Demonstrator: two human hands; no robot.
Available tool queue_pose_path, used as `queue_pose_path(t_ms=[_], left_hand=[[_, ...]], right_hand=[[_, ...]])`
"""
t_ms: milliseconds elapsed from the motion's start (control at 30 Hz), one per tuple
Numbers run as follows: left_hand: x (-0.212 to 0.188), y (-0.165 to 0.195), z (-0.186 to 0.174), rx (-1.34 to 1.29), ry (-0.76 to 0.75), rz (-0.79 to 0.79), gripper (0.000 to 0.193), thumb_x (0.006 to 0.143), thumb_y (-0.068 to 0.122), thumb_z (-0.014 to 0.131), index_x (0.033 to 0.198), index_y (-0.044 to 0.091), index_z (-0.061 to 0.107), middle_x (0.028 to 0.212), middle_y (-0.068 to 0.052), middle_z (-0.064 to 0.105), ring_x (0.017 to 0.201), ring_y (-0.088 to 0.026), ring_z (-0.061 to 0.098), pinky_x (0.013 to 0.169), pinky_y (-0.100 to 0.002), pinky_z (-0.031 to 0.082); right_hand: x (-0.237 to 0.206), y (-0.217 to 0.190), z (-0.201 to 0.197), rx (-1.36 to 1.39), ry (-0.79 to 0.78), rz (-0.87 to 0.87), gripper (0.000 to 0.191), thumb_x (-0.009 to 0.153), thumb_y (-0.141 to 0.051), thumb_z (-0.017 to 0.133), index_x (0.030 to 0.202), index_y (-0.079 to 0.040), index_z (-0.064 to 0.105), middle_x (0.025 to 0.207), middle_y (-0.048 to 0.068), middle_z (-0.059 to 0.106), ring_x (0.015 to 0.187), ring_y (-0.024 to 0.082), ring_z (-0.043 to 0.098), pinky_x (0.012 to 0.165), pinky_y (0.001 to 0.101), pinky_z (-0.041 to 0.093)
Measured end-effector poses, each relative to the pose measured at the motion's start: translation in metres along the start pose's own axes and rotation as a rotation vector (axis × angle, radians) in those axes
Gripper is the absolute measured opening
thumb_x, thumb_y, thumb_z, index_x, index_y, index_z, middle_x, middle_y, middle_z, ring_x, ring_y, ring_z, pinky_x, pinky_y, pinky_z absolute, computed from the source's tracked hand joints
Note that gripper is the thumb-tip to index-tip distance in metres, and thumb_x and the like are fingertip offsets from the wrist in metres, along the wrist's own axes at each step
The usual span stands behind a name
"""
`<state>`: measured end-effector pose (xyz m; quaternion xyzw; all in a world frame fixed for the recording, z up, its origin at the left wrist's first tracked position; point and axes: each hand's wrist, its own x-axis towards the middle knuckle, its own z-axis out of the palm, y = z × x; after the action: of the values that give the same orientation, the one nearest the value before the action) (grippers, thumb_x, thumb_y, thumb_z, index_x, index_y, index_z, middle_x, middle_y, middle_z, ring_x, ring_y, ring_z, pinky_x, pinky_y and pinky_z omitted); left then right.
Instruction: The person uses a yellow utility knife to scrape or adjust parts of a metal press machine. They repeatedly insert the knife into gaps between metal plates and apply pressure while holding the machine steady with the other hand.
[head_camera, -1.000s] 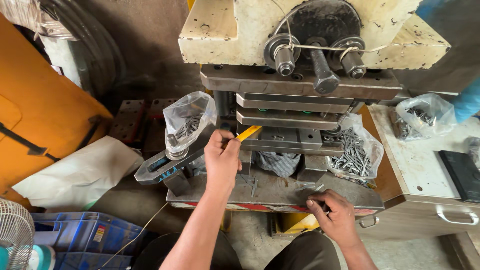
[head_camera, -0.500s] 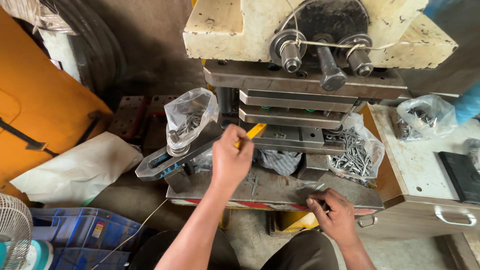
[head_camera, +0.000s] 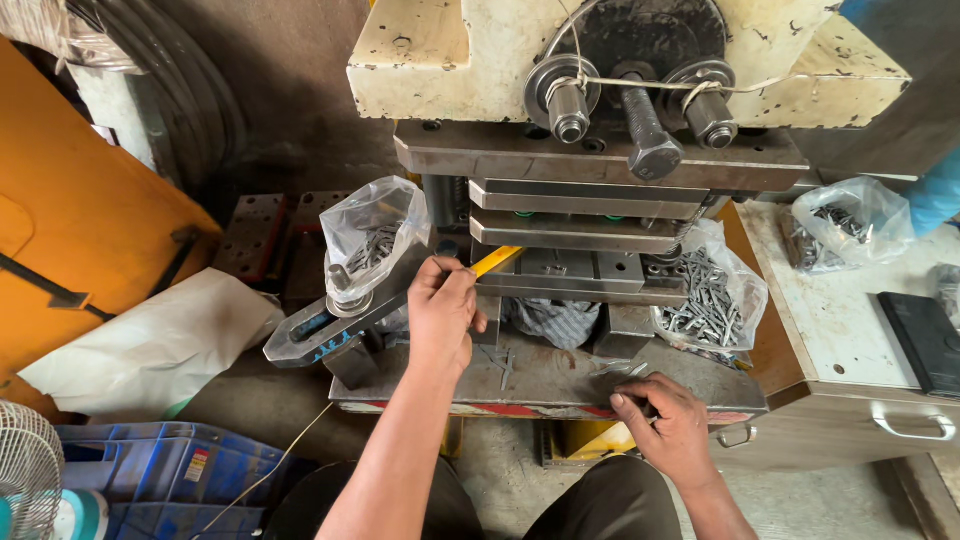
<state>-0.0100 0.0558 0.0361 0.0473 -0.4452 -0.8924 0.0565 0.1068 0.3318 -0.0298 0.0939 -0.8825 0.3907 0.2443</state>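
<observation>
Left hand (head_camera: 440, 318) closed around a slim yellow-handled tool (head_camera: 497, 260) reaching under the grey steel press die (head_camera: 575, 232); right hand (head_camera: 672, 428) pinching small metal pieces at the bed plate's (head_camera: 560, 375) near right edge.

Left hand (head_camera: 442, 318): arm extended forward, fingers curled shut in a pinch grip, knuckles up. Right hand (head_camera: 668, 427): held lower and nearer the body, palm down, fingers bent.

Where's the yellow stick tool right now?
In the head view, the yellow tool sits centre frame, held in the left hand, its tip reaching under the press plates, between the left bag of metal parts and the right bag.
</observation>
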Motion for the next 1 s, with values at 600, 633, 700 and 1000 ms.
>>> queue_pose_path(t_ms=[600, 633, 700, 1000], left_hand=[[0.003, -0.001, -0.01, 0.618, -0.268, 0.53, 0.01, 0.1, -0.001, 0.064, 0.097, 0.004, 0.056, 0.072, 0.002, 0.048, 0.064, -0.003, 0.041, 0.052, -0.025, 0.035], [0.003, -0.001, -0.01, 0.554, -0.236, 0.412, 0.009, 0.099, 0.001, 0.062, 0.096, 0.005, 0.055, 0.069, 0.002, 0.049, 0.058, -0.004, 0.042, 0.048, -0.026, 0.036], [0.002, -0.001, -0.01, 0.423, -0.17, 0.181, 0.006, 0.096, 0.003, 0.059, 0.093, 0.007, 0.055, 0.063, 0.002, 0.05, 0.046, -0.007, 0.045, 0.04, -0.026, 0.038], [-0.012, -0.002, -0.015, -0.104, -0.079, 0.042, 0.01, 0.097, 0.004, 0.06, 0.093, 0.009, 0.052, 0.065, 0.002, 0.048, 0.05, -0.007, 0.043, 0.041, -0.027, 0.039]], right_hand=[[-0.003, 0.01, 0.007, -0.034, -0.008, -0.044, 0.013, 0.082, -0.02, 0.078, 0.087, -0.008, 0.076, 0.073, 0.004, 0.069, 0.056, 0.015, 0.062, 0.053, 0.0296, 0.048], [-0.003, 0.01, 0.007, -0.027, -0.006, -0.039, 0.013, 0.082, -0.02, 0.078, 0.087, -0.008, 0.076, 0.074, 0.004, 0.069, 0.057, 0.015, 0.063, 0.053, 0.0293, 0.048], [-0.003, 0.007, 0.006, -0.018, -0.005, -0.02, 0.013, 0.083, -0.02, 0.078, 0.087, -0.008, 0.076, 0.074, 0.004, 0.07, 0.057, 0.015, 0.064, 0.053, 0.0291, 0.049], [-0.003, 0.003, 0.009, -0.024, 0.006, -0.046, 0.014, 0.083, -0.019, 0.078, 0.087, -0.006, 0.074, 0.073, 0.004, 0.068, 0.058, 0.015, 0.062, 0.055, 0.0288, 0.048]])
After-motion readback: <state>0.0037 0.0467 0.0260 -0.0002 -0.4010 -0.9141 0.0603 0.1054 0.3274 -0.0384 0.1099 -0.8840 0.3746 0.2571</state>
